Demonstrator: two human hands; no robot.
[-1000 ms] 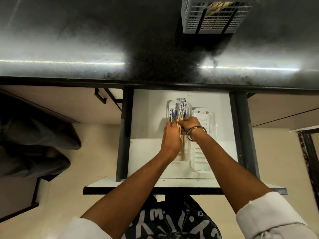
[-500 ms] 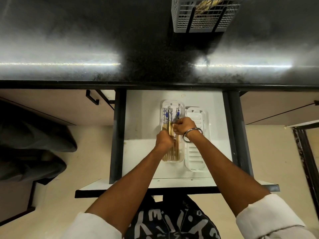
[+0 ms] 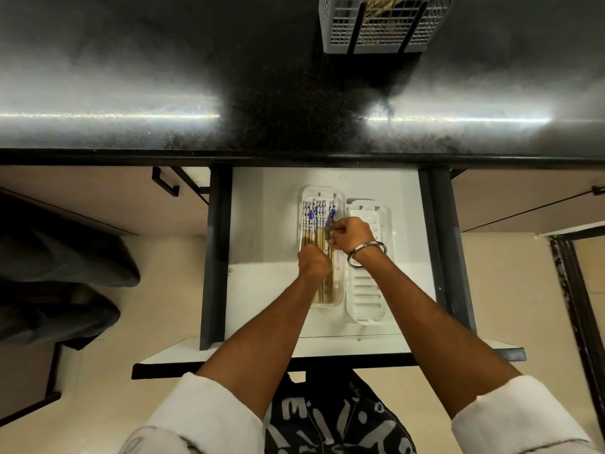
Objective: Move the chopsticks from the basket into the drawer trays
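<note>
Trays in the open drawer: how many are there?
2. The left tray holds chopsticks, with both hands over it. The right tray lies beside it and looks empty; the right hand's wrist hides part of it.

I count two white trays in the open drawer (image 3: 262, 224), side by side: the left tray (image 3: 306, 204) and the right tray (image 3: 368, 309). The left one carries a single bundle of chopsticks (image 3: 316, 217) with blue-and-white patterned tops; about six tops show in a row, though my knuckles cover part of the bundle, so I cannot give an exact number. The right tray shows only its slotted floor. My two hands are both in the drawer, my left hand (image 3: 314, 262) and my right hand (image 3: 350, 232), with one metal bangle (image 3: 366, 253) on the right wrist. One grey mesh basket (image 3: 383, 24) stands on the black counter (image 3: 163, 77), with more pale sticks inside, too blurred to count.
</note>
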